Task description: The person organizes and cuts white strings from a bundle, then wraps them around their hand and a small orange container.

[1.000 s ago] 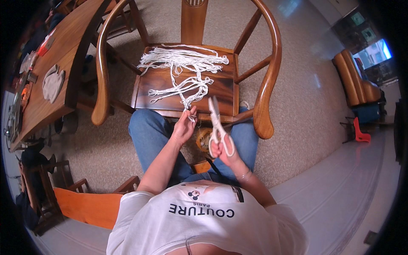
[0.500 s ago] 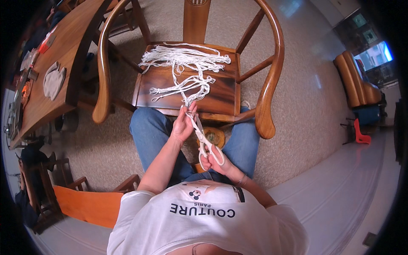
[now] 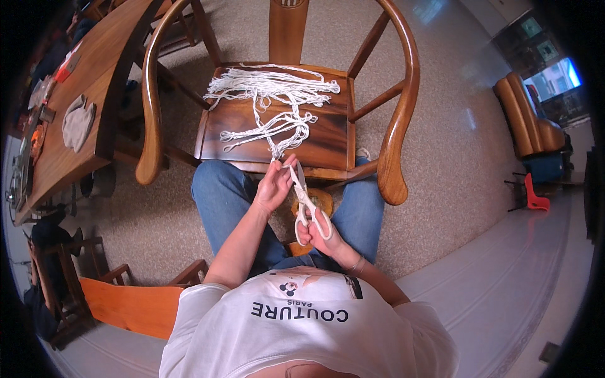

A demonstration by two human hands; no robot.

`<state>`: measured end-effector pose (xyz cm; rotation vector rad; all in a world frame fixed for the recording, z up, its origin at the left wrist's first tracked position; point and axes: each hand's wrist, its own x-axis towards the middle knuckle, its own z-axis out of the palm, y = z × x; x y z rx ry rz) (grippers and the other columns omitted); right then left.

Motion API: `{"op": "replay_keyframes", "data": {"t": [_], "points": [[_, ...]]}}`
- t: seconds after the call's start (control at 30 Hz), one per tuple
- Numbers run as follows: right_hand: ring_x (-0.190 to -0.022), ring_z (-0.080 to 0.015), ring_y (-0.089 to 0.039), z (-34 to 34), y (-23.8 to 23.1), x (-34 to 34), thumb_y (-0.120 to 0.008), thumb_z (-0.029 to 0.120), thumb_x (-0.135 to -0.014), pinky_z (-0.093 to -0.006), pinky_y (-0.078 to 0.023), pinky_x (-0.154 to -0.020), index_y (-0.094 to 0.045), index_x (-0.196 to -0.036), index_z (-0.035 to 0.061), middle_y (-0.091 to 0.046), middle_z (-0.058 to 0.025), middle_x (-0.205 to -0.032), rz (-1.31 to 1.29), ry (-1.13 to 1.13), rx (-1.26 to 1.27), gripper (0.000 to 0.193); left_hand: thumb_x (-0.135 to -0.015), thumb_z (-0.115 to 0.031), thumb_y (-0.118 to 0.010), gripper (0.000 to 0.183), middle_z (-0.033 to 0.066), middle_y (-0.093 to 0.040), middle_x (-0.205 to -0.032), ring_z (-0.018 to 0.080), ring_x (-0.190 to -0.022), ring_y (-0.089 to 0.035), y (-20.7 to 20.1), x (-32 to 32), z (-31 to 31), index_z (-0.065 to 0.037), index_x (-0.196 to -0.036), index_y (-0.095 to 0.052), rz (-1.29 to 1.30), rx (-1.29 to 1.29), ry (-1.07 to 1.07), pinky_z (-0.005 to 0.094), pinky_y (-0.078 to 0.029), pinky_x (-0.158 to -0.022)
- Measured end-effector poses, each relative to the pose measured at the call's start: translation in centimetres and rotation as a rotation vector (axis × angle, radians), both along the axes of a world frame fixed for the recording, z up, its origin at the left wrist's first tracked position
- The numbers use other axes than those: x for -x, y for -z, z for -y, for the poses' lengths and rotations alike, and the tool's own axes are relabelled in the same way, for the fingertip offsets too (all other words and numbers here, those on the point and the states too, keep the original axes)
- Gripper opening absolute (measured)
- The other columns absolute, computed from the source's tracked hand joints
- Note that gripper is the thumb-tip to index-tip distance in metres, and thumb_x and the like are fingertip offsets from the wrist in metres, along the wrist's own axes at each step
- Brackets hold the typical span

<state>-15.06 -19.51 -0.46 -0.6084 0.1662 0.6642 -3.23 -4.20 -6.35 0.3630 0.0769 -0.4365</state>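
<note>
head view: head-mounted fisheye, facing down over the t-shirt point(image 3: 302, 337), near the left hand point(image 3: 273, 188), right hand point(image 3: 322, 239) and armchair seat point(image 3: 331, 135).

1. White short-slv. T-shirt point(image 3: 296, 334), dk. block lettering point(image 3: 300, 312) across chest, multicol. print point(image 3: 321, 281) below w/ small blk. round-eared figure.
2. Blue denim jeans point(image 3: 220, 195).
3. Thin lt.-col. bracelet point(image 3: 358, 264), R wrist.
4. L hand point(image 3: 272, 191) & R hand point(image 3: 320, 242) bare.

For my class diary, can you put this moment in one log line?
left hand: holding white cord | right hand: holding scissors close to left hand | chair seat: white cord bundles
</note>
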Motion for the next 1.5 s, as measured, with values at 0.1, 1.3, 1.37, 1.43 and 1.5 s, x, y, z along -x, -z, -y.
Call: {"op": "replay_keyframes", "data": {"t": [0.1, 1.3, 1.37, 1.43, 1.5], "points": [[-0.056, -0.0115, -0.039, -0.3, -0.1, -0.3, -0.038, 0.056, -0.091, -0.0259, -0.034, -0.055, -0.043, -0.105, 0.0118, -0.040, -0.0004, -0.068, 0.011, 0.040, 0.001, 0.047, -0.094, -0.029, -0.046, 0.017, 0.0120, -0.040, -0.138, 0.0230, -0.127, -0.038, 0.2, 0.2, 0.3, -0.016, -0.084, -0.050, -0.017, -0.028, 0.022, 0.0356, -0.032, -0.104], [-0.045, -0.0041, -0.033, 2.4, 1.2, -3.0, -0.047, 0.049, -0.091, -0.0189, -0.025, -0.040, -0.047, -0.097, 0.0114, -0.036, 0.0050, -0.059, -0.047, 0.444, 0.123, 0.038, -0.092, -0.027, -0.051, 0.015, 0.0038, -0.050, -0.130, 0.0161, -0.120, -0.045, 0.1, 0.6, 0.2, -0.014, -0.089, -0.056, -0.185, -0.171, 0.020, 0.0323, -0.035, -0.100], [-0.047, -0.0066, -0.035, 2.6, 0.4, -2.6, -0.044, 0.054, -0.090, -0.0217, -0.029, -0.042, -0.045, -0.096, 0.0117, -0.038, 0.0029, -0.060, 0.011, 0.351, 0.159, 0.042, -0.094, -0.025, -0.047, 0.015, 0.0062, -0.048, -0.132, 0.0178, -0.123, -0.043, 0.3, 0.4, 0.2, -0.013, -0.090, -0.054, -0.185, -0.081, 0.006, 0.0315, -0.036, -0.100], [-0.047, -0.0083, -0.036, 2.1, 0.0, -1.5, -0.042, 0.056, -0.089, -0.0232, -0.031, -0.043, -0.044, -0.098, 0.0114, -0.038, 0.0018, -0.061, 0.023, 0.245, 0.098, 0.046, -0.096, -0.024, -0.043, 0.016, 0.0086, -0.046, -0.134, 0.0198, -0.126, -0.040, 0.5, 0.2, 0.3, -0.013, -0.090, -0.053, -0.216, -0.003, -0.021, 0.0321, -0.036, -0.100], [-0.049, -0.0108, -0.038, 1.3, -0.3, -0.1, -0.041, 0.056, -0.090, -0.0244, -0.034, -0.047, -0.044, -0.103, 0.0095, -0.038, -0.0002, -0.061, 0.056, 0.158, 0.070, 0.048, -0.097, -0.023, -0.040, 0.018, 0.0111, -0.045, -0.135, 0.0221, -0.128, -0.039, 0.6, 0.0, 0.4, -0.012, -0.089, -0.052, -0.274, 0.057, -0.058, 0.0339, -0.037, -0.101]]}}
